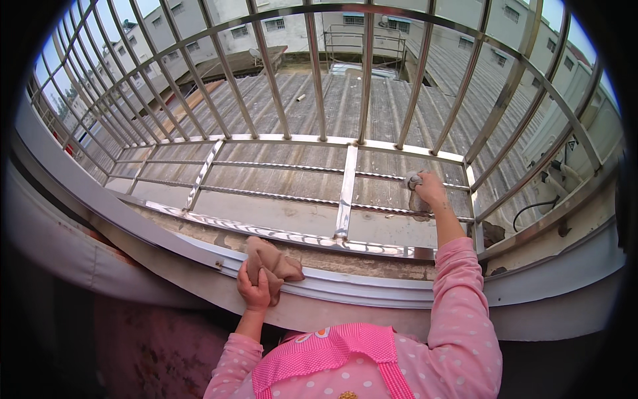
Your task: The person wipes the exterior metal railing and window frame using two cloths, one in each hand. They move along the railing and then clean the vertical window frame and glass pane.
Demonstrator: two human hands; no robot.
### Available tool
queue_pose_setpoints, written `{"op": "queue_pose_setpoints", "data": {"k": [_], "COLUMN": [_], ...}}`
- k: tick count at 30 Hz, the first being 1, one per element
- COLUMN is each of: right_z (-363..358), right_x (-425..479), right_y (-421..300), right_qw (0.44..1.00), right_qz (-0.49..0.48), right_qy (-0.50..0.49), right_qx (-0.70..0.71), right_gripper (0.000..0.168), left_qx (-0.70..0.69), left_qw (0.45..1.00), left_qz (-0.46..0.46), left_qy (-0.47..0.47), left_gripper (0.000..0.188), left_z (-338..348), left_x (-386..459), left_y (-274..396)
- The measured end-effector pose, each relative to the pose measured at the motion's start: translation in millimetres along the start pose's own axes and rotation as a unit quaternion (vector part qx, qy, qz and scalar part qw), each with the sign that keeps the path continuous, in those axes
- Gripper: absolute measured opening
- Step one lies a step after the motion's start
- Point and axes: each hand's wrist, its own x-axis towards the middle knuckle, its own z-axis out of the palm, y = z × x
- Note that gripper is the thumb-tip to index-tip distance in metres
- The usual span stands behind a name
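My right hand [431, 190] reaches out over the sill and grips a greyish cloth [414, 181], pressed around the farther twisted metal rod [309, 168] near its right end. Part of the cloth seems to hang down toward the nearer twisted rod [279, 198]. My left hand [255, 289] holds a brown cloth [269, 264] bunched over the white window track [359, 289]. Both rods belong to the floor of a shiny stainless steel window cage [345, 199], crossed by flat metal bars.
Upright bars [316, 75] of the cage rise in front and at both sides. Below lies a corrugated roof [329, 109]. A sliding window frame [149, 234] stands at the left. At the right, beyond the bars, is a white outdoor unit [573, 129] with pipes and a black cable [528, 208].
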Motion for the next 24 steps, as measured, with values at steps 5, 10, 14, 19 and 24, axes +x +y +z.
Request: {"op": "queue_pose_setpoints", "data": {"k": [5, 10, 14, 19, 24], "right_z": [-5.6, 22.3, 39.3, 73.2, 87.0], "right_x": [4.2, 12.9, 7.3, 15.4, 20.8], "right_y": [80.7, 51.3, -20.3, -102.2, -110.1], "right_qw": [0.988, 0.975, 0.995, 0.993, 0.992], "right_qz": [0.119, 0.108, 0.007, -0.076, -0.123], "right_qy": [0.096, 0.113, 0.081, 0.015, -0.011], "right_qx": [-0.015, -0.157, -0.065, -0.086, -0.039], "right_gripper": [0.04, 0.022, 0.024, 0.028, 0.035], "left_qx": [0.002, 0.012, 0.015, 0.009, 0.004], "left_qw": [1.0, 1.0, 1.0, 1.0, 1.0], "left_qz": [0.01, 0.014, 0.014, 0.011, 0.013], "left_qy": [0.0, -0.002, -0.002, 0.004, 0.003], "left_gripper": [0.044, 0.045, 0.045, 0.046, 0.045], "left_z": [-0.3, -0.6, -1.3, 0.5, 0.8], "left_x": [0.6, 1.7, 1.4, 0.5, 1.7], "left_y": [0.8, 5.6, 6.7, 0.9, 1.4]}}
